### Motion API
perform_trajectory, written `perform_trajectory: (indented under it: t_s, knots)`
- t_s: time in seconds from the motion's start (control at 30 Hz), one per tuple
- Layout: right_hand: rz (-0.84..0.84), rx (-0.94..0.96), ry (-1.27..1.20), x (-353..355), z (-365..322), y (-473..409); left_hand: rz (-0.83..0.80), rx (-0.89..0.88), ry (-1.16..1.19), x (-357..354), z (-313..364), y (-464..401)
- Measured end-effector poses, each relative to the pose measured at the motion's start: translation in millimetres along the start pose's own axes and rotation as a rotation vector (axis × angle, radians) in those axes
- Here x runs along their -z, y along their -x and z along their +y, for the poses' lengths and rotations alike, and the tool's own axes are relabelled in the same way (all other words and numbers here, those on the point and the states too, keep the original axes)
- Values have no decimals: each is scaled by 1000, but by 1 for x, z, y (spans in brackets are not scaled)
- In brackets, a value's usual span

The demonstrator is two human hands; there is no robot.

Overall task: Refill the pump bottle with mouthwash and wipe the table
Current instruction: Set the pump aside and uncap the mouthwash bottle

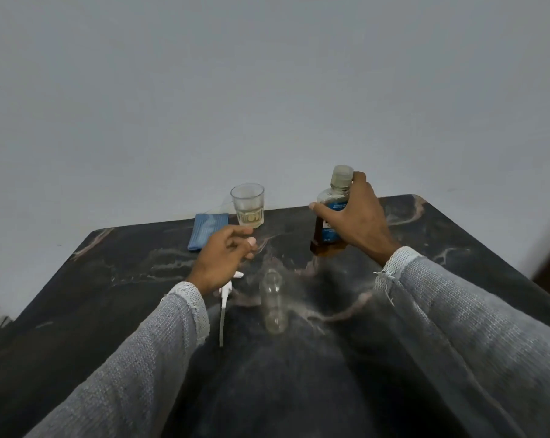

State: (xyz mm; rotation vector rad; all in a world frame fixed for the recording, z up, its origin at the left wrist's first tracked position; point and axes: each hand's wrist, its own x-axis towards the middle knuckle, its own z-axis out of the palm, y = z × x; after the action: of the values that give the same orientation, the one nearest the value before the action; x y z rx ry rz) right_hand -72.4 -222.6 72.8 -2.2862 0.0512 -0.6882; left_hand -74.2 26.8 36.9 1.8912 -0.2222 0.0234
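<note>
A clear, empty pump bottle stands upright without its top in the middle of the dark marble table. Its white pump head with a long dip tube lies on the table just to its left, partly under my left wrist. My left hand hovers above the pump head, fingers loosely curled and holding nothing. My right hand grips the mouthwash bottle, capped, with a blue label and amber liquid low inside, held slightly off the table at the far right.
A glass tumbler with a little pale liquid stands near the table's far edge. A folded blue cloth lies just left of it. A plain grey wall rises behind the table. Some unclear objects sit at the far left edge.
</note>
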Motion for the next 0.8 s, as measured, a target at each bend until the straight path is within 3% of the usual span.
perform_trajectory:
  t_s: [0.2,0.4,0.8]
  knots:
    - [-19,21,-27,45,-14,72,131,56,199,3,-3,82]
    - [-47,42,-14,61,-25,130,156,-3,230,-16,-1,143]
    - [-31,104,-16,44,-37,185,-52,-91,55,-87,5,175]
